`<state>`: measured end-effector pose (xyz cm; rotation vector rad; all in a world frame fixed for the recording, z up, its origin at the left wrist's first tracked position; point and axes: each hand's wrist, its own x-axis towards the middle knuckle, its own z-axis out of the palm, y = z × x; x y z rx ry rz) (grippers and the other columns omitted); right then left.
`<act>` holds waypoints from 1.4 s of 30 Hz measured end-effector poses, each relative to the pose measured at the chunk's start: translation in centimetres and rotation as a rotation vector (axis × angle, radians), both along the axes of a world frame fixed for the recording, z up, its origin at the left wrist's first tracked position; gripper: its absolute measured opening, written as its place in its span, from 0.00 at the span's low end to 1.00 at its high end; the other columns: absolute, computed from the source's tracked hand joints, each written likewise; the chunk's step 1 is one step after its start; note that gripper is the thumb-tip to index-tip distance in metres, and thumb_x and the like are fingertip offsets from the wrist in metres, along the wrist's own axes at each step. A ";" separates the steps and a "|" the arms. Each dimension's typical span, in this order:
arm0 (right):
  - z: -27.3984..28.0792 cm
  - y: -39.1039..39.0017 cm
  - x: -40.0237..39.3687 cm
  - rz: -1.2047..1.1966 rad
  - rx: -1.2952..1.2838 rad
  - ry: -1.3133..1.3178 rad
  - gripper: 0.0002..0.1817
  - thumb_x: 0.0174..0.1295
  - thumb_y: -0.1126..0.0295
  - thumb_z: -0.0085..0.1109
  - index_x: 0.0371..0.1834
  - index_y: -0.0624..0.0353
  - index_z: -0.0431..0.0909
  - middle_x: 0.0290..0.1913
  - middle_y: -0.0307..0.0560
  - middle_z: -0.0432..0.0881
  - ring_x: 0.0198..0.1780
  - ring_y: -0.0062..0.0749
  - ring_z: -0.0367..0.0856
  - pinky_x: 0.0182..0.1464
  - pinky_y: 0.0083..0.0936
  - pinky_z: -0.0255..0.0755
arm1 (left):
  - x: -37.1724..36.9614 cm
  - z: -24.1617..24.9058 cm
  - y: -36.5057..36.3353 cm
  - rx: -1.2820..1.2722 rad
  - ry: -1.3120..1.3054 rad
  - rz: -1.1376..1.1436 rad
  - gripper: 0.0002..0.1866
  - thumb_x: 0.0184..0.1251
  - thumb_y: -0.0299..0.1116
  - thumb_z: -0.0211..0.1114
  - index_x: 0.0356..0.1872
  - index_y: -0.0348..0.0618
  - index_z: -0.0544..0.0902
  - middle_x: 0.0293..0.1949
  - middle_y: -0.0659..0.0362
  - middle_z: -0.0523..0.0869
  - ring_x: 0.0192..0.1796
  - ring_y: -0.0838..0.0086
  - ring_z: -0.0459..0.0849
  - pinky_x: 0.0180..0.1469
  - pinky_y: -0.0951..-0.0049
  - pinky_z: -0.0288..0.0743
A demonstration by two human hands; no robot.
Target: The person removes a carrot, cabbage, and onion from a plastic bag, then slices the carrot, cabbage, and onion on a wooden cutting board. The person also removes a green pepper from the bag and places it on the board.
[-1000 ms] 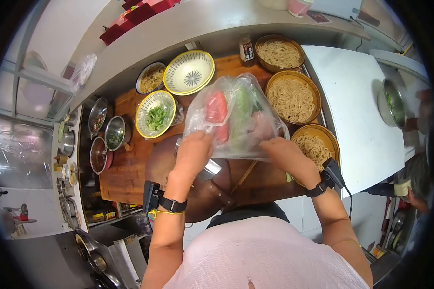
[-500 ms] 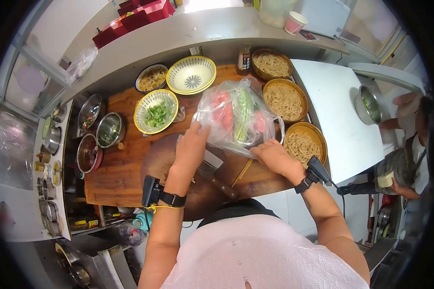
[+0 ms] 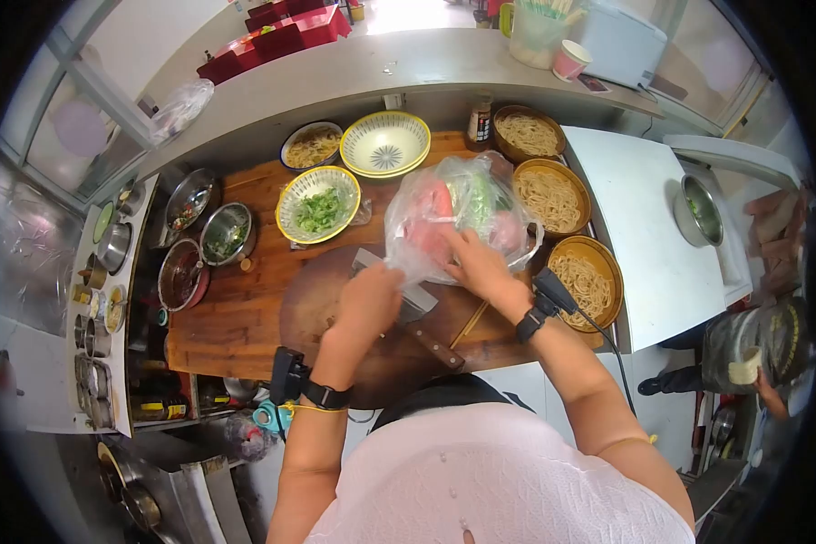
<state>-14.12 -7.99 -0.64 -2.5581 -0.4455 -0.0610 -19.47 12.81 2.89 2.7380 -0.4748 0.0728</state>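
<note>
A clear plastic bag [image 3: 406, 213] holding red produce and green, long vegetables lies at the middle of the wooden counter. My left hand [image 3: 369, 301] is closed at the bag's near left edge, pinching the film. On the bag's front, my right hand [image 3: 482, 265] has its fingers bent together against the plastic, gripping it. Beneath and in front of my hands are a round chopping board [image 3: 322, 299] and a cleaver [image 3: 431, 346], its blade partly hidden by my left hand. A pair of chopsticks [image 3: 469, 325] lies right of the cleaver's handle.
Bowls of noodles [image 3: 582, 279] line the right side. Patterned bowls [image 3: 385, 143], one with chopped greens [image 3: 319, 210], stand behind the board. Metal bowls [image 3: 228, 234] sit left. A seasoning bottle [image 3: 479, 122] stands at the back. A co-worker [image 3: 757, 349] is at right, beside a white surface [image 3: 639, 236].
My right hand has moved left and up from the bag's near right corner onto its front. My left hand has drawn nearer to me, holding the bag's edge. The view has shifted slightly.
</note>
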 end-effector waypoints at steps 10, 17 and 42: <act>0.0 -5.1 -1.1 0.322 0.053 -0.152 0.23 0.49 0.77 0.58 0.51 0.48 0.71 0.38 0.47 0.74 0.40 0.48 0.77 0.37 0.39 0.73 | -0.3 0.7 -4.0 -0.006 -0.091 -0.370 0.13 0.52 0.34 0.64 0.40 0.49 0.80 0.35 0.59 0.82 0.40 0.63 0.81 0.44 0.61 0.68; 4.4 -5.6 -1.6 0.266 -0.078 -0.129 0.21 0.50 0.76 0.56 0.49 0.49 0.74 0.37 0.49 0.73 0.34 0.49 0.76 0.34 0.38 0.72 | 1.5 3.4 -2.9 0.537 0.059 0.026 0.14 0.51 0.36 0.64 0.40 0.48 0.79 0.33 0.56 0.82 0.38 0.63 0.82 0.41 0.62 0.68; -1.6 5.7 9.1 0.362 -0.320 0.268 0.20 0.53 0.57 0.57 0.44 0.59 0.77 0.33 0.50 0.83 0.37 0.40 0.83 0.39 0.35 0.75 | -4.2 1.0 -6.5 0.196 0.000 -0.136 0.13 0.51 0.28 0.61 0.41 0.47 0.77 0.31 0.58 0.76 0.37 0.63 0.77 0.42 0.66 0.66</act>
